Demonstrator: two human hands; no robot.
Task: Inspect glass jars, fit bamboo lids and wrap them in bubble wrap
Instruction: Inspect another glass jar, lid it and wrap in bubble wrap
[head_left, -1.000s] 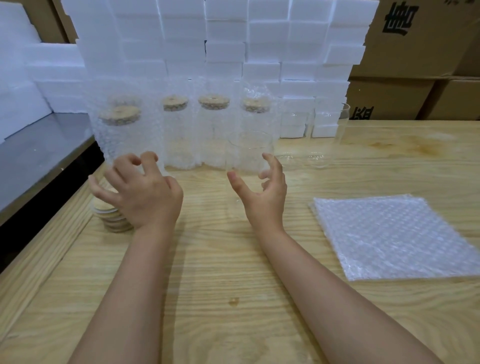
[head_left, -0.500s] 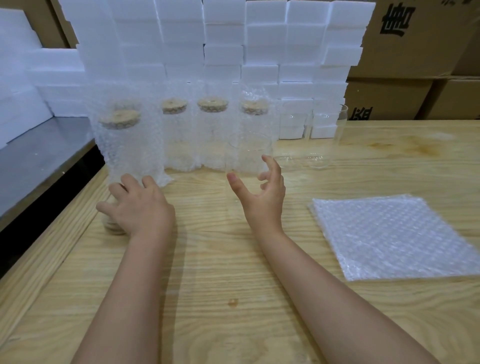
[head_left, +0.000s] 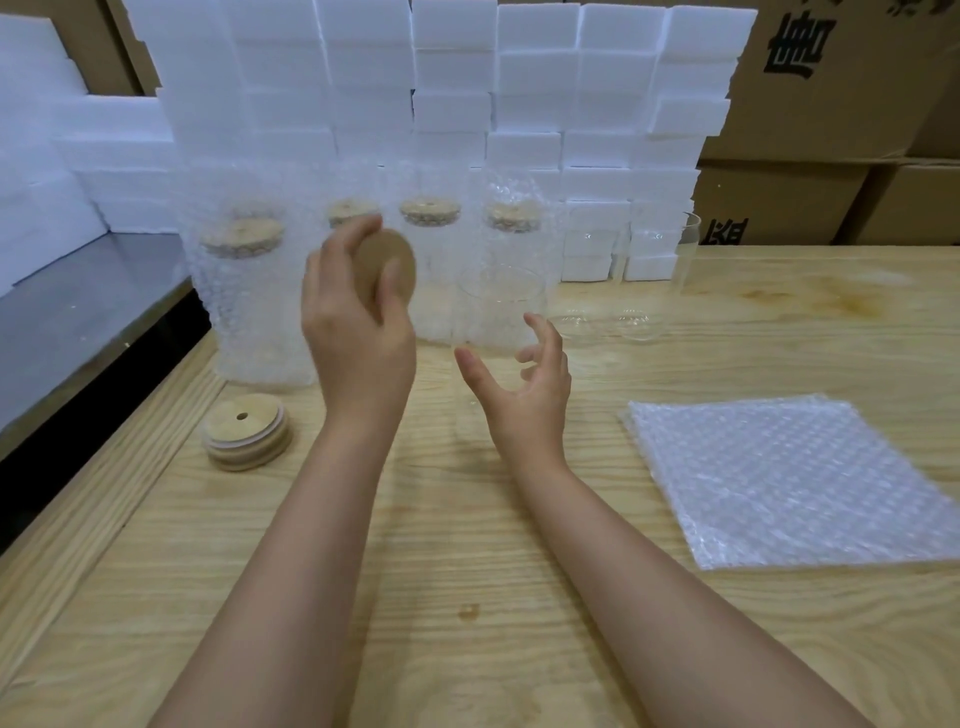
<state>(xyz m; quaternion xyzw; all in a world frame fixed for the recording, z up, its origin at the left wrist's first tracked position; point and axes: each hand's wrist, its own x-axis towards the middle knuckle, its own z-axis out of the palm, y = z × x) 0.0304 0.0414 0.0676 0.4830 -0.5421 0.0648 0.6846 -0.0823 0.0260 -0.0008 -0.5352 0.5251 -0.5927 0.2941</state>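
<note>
- the left hand (head_left: 358, 332) is raised above the tabletop (head_left: 467, 582), pinching a round bamboo lid (head_left: 401, 260) between thumb and fingers; the lid is tilted on edge, its flat face towards the camera.
- the right hand (head_left: 530, 400) is curled narrowly round the lower part of a clear glass jar (head_left: 500, 306), thumb on the near left side and fingers on the right; the jar stands upright with its rim open, just right of the lid.
- a short stack of lids (head_left: 244, 439) sits close to the left edge of the tabletop, apart from both hands; the top one has a small hole in its centre.
- the wrapped jars (head_left: 254, 312) stand in a row towards the back edge, each with a lid on; the nearest is by the back left corner.
- two more empty glasses (head_left: 644, 291) stand further right along the back.
- a pile of bubble wrap sheets (head_left: 789, 483) lies flat towards the right edge, well apart from the right hand.
- bare wood runs between the forearms and along the near edge.
- foam blocks (head_left: 535, 104) form a wall behind the back edge, with cardboard boxes (head_left: 841, 104) to their right.
- a grey surface (head_left: 67, 322) lies beyond the left edge.
</note>
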